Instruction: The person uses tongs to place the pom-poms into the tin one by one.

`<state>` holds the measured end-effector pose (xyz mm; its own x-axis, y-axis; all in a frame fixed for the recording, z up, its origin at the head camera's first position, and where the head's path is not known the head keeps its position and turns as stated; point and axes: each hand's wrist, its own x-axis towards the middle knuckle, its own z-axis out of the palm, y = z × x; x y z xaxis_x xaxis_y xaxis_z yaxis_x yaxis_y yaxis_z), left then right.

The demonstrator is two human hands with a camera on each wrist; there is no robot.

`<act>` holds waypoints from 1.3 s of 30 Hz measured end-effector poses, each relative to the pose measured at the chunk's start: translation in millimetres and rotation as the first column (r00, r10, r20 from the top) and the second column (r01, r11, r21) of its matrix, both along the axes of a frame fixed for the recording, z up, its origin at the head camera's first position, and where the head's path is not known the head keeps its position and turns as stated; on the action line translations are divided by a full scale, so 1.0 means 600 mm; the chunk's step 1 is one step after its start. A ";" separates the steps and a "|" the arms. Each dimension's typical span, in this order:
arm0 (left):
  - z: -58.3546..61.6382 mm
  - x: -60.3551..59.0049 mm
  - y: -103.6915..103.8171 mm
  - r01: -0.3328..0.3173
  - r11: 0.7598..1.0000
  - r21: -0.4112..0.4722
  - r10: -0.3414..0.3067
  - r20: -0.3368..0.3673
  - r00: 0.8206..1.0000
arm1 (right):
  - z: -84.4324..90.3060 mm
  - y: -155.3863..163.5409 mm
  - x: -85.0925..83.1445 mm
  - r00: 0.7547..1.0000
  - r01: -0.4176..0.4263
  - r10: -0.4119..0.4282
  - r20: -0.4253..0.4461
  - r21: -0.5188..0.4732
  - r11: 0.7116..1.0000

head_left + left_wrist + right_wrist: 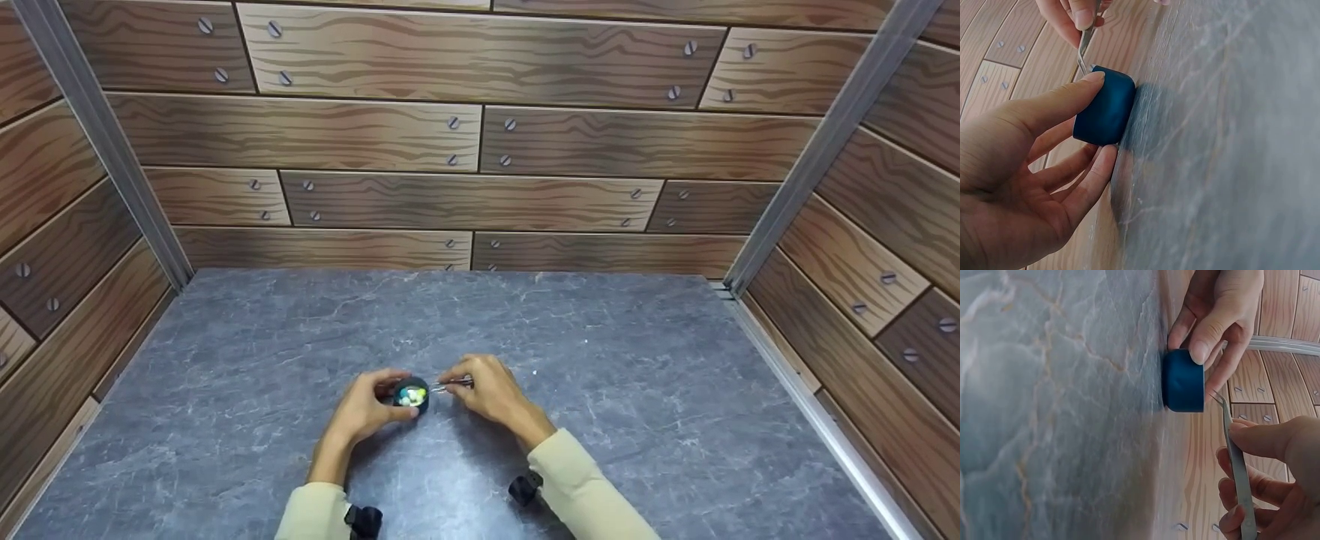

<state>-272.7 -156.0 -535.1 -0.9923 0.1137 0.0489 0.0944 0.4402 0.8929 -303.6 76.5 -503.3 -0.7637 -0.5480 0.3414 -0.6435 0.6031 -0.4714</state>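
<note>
A small dark blue round cup (1107, 109) stands on the table, its mouth upward. Inside it, the head view shows several small pieces (411, 395) in white, yellow and teal. My left hand (364, 409) grips the cup from the left, thumb on the near side and fingers round the far side. Between thumb and fingers, my right hand (487, 386) pinches metal tweezers (1237, 472) with a bent end. Their tips are slightly apart and close to the cup's rim, with nothing visible between them in the right wrist view.
The grey marbled table (637, 450) carries tiny white specks (535, 372) to the right of the right hand. Wood-patterned walls (375, 135) enclose it at the back and sides, with metal posts (817, 142) at the back corners. Each wrist wears a black camera (524, 490).
</note>
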 end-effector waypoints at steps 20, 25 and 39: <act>0.001 -0.002 -0.001 -0.014 1.000 -0.025 0.014 -0.004 1.000 | 0.005 0.080 -0.025 0.996 0.086 -0.085 0.010 -0.027 0.996; 0.002 -0.002 0.001 -0.025 0.999 -0.033 0.026 0.015 1.000 | 0.001 0.098 -0.031 0.995 0.104 -0.104 -0.004 -0.032 0.994; -0.001 0.000 -0.001 -0.027 0.999 -0.029 0.027 0.019 0.999 | -0.019 0.141 -0.034 0.985 0.170 -0.170 -0.002 -0.002 0.985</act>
<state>-272.9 -156.5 -535.6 -0.9958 0.0879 0.0271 0.0653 0.4681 0.8812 -323.9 161.3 -514.8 -0.8451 -0.4092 0.3440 -0.5323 0.7030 -0.4716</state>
